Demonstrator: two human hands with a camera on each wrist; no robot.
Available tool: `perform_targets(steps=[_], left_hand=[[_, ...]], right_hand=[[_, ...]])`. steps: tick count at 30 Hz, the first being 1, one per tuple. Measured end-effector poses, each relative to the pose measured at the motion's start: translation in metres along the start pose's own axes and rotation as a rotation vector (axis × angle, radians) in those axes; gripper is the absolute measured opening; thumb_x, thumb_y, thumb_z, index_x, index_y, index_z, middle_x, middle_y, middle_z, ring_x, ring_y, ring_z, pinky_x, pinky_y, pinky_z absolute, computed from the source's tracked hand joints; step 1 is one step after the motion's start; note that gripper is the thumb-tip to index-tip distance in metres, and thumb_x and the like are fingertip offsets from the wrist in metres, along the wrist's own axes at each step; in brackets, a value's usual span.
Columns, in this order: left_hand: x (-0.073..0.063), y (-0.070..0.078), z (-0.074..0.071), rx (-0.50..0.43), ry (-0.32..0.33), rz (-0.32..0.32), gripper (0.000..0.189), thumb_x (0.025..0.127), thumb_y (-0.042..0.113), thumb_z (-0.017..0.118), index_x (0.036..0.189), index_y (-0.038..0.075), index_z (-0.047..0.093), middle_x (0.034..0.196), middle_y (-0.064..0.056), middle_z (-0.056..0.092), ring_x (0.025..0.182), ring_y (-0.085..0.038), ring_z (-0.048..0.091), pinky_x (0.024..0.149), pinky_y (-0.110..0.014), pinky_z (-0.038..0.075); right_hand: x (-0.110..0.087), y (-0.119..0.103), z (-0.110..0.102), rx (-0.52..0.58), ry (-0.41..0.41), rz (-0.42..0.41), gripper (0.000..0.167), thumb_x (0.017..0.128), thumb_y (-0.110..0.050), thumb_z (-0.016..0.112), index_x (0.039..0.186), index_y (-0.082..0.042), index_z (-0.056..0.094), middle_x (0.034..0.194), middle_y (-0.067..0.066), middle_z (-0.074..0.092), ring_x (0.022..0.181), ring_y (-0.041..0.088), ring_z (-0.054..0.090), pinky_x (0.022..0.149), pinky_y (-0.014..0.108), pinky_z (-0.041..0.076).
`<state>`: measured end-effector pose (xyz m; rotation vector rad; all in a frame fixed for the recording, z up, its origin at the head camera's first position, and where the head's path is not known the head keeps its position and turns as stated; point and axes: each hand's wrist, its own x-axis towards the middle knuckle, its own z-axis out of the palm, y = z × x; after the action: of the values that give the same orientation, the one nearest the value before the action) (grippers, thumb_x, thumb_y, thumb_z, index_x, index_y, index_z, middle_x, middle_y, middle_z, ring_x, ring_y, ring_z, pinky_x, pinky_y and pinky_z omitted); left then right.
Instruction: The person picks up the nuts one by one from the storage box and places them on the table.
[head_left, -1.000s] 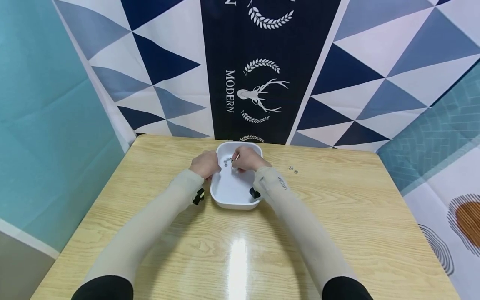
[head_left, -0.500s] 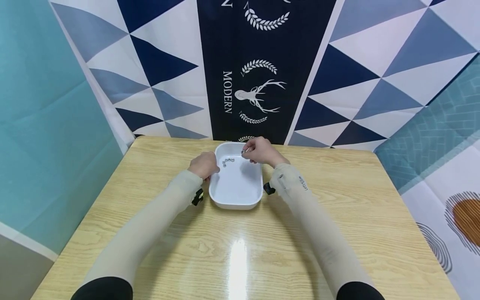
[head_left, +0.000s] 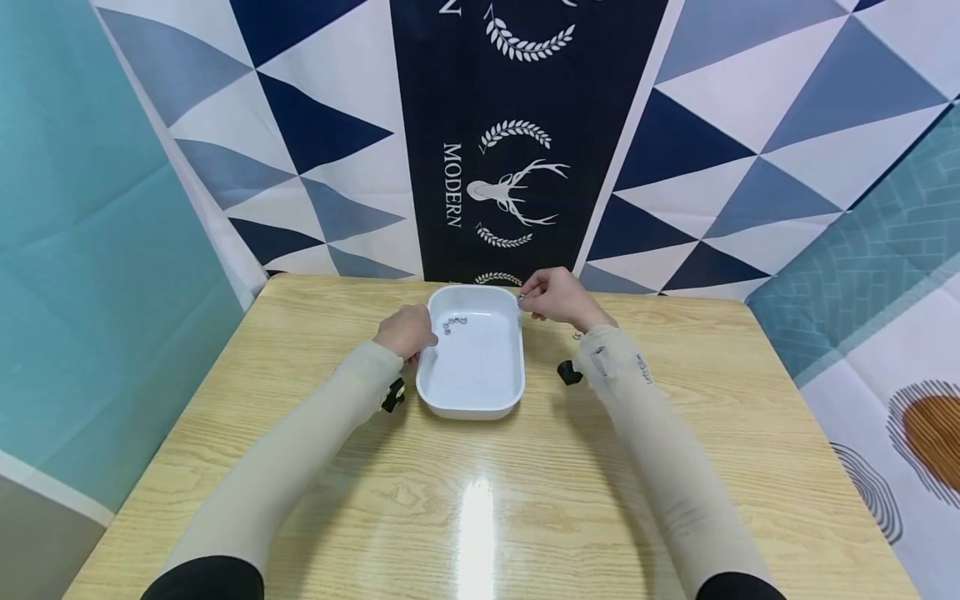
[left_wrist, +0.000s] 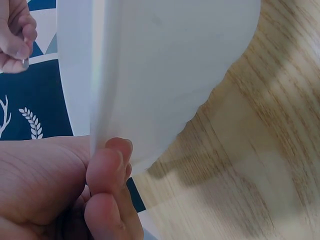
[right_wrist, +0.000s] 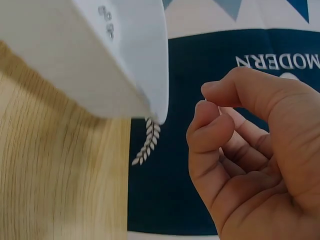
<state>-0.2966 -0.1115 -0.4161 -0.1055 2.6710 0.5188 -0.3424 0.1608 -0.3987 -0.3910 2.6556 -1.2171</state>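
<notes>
A white plastic tray sits on the wooden table, with several small shiny metal pieces grouped at its far left inside. My left hand grips the tray's left rim; in the left wrist view its fingers curl against the outer wall. Just past the far right corner of the tray, my right hand pinches a small shiny metal piece between thumb and forefinger. That piece also glints at the fingertips in the left wrist view, while the right wrist view hides it behind the fingers.
Another small metal piece lies on the table, right beside the right sleeve and partly covered by it. A patterned cloth backdrop stands along the table's far edge.
My right hand has risen out of the tray and moved right beyond its rim, pinching a small metal piece. The left hand keeps its grip on the rim.
</notes>
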Motion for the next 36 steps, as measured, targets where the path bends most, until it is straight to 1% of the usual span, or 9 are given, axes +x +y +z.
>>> perform_targets(steps=[4, 7, 12, 15, 19, 22, 26, 31, 36], left_hand=[[0.002, 0.0, 0.001, 0.011, -0.005, -0.01, 0.024, 0.1, 0.015, 0.062, 0.114, -0.004, 0.066, 0.062, -0.008, 0.064, 0.044, -0.013, 0.058, 0.044, -0.023, 0.048], [0.002, 0.0, 0.001, 0.02, -0.007, -0.014, 0.025, 0.1, 0.016, 0.062, 0.115, -0.004, 0.066, 0.062, -0.008, 0.064, 0.044, -0.013, 0.059, 0.044, -0.023, 0.049], [0.002, 0.001, 0.002, 0.03, -0.01, -0.021, 0.027, 0.101, 0.017, 0.062, 0.118, -0.004, 0.065, 0.061, -0.008, 0.064, 0.044, -0.013, 0.059, 0.044, -0.023, 0.049], [0.001, 0.002, 0.002, 0.032, -0.012, -0.03, 0.028, 0.101, 0.017, 0.062, 0.12, -0.004, 0.064, 0.062, -0.008, 0.064, 0.044, -0.013, 0.059, 0.044, -0.023, 0.049], [0.002, 0.002, 0.002, 0.031, -0.012, -0.032, 0.028, 0.1, 0.017, 0.062, 0.12, -0.003, 0.064, 0.063, -0.008, 0.065, 0.044, -0.014, 0.059, 0.044, -0.024, 0.049], [0.002, 0.0, 0.001, 0.028, -0.01, -0.023, 0.026, 0.1, 0.017, 0.062, 0.117, -0.003, 0.064, 0.064, -0.008, 0.065, 0.044, -0.014, 0.059, 0.044, -0.024, 0.049], [0.002, -0.001, 0.002, 0.021, -0.009, -0.017, 0.025, 0.1, 0.017, 0.062, 0.113, -0.004, 0.066, 0.063, -0.008, 0.065, 0.045, -0.014, 0.059, 0.044, -0.024, 0.048], [0.002, -0.001, 0.002, 0.02, -0.008, -0.012, 0.024, 0.1, 0.017, 0.062, 0.111, -0.004, 0.066, 0.063, -0.008, 0.065, 0.045, -0.014, 0.059, 0.044, -0.024, 0.048], [0.0, -0.001, 0.001, 0.011, -0.002, -0.002, 0.024, 0.1, 0.016, 0.062, 0.112, -0.004, 0.066, 0.063, -0.009, 0.065, 0.045, -0.014, 0.059, 0.044, -0.024, 0.047]], right_hand=[[-0.004, 0.01, -0.007, -0.009, 0.017, 0.019, 0.016, 0.09, -0.013, 0.073, 0.102, -0.002, 0.07, 0.085, 0.008, 0.073, 0.071, 0.022, 0.071, 0.069, 0.037, 0.061], [-0.007, 0.019, -0.013, -0.016, 0.029, 0.028, 0.016, 0.09, -0.014, 0.072, 0.101, -0.002, 0.07, 0.088, 0.013, 0.075, 0.069, 0.02, 0.071, 0.07, 0.038, 0.061], [-0.014, 0.037, -0.024, -0.011, 0.034, 0.054, 0.017, 0.091, -0.014, 0.07, 0.101, -0.001, 0.068, 0.081, 0.007, 0.074, 0.064, 0.015, 0.069, 0.072, 0.043, 0.062], [-0.019, 0.046, -0.029, -0.008, 0.03, 0.077, 0.017, 0.091, -0.014, 0.069, 0.102, -0.001, 0.067, 0.078, 0.004, 0.072, 0.069, 0.024, 0.071, 0.075, 0.047, 0.061], [-0.025, 0.057, -0.033, -0.017, 0.023, 0.101, 0.018, 0.092, -0.016, 0.068, 0.103, -0.001, 0.067, 0.086, 0.015, 0.074, 0.083, 0.039, 0.072, 0.077, 0.045, 0.06], [-0.028, 0.065, -0.035, -0.023, 0.019, 0.115, 0.018, 0.093, -0.016, 0.068, 0.103, -0.001, 0.067, 0.087, 0.019, 0.074, 0.083, 0.041, 0.071, 0.075, 0.041, 0.058], [-0.031, 0.078, -0.034, -0.027, 0.021, 0.136, 0.019, 0.091, -0.015, 0.07, 0.102, 0.0, 0.068, 0.082, 0.015, 0.073, 0.076, 0.033, 0.069, 0.069, 0.035, 0.055], [-0.034, 0.097, -0.035, -0.029, 0.01, 0.173, 0.02, 0.091, -0.013, 0.073, 0.103, 0.002, 0.068, 0.081, 0.012, 0.074, 0.071, 0.022, 0.068, 0.066, 0.03, 0.056], [-0.038, 0.111, -0.036, -0.045, -0.007, 0.208, 0.023, 0.092, -0.016, 0.072, 0.104, 0.002, 0.067, 0.08, 0.007, 0.072, 0.068, 0.014, 0.064, 0.064, 0.026, 0.054]])
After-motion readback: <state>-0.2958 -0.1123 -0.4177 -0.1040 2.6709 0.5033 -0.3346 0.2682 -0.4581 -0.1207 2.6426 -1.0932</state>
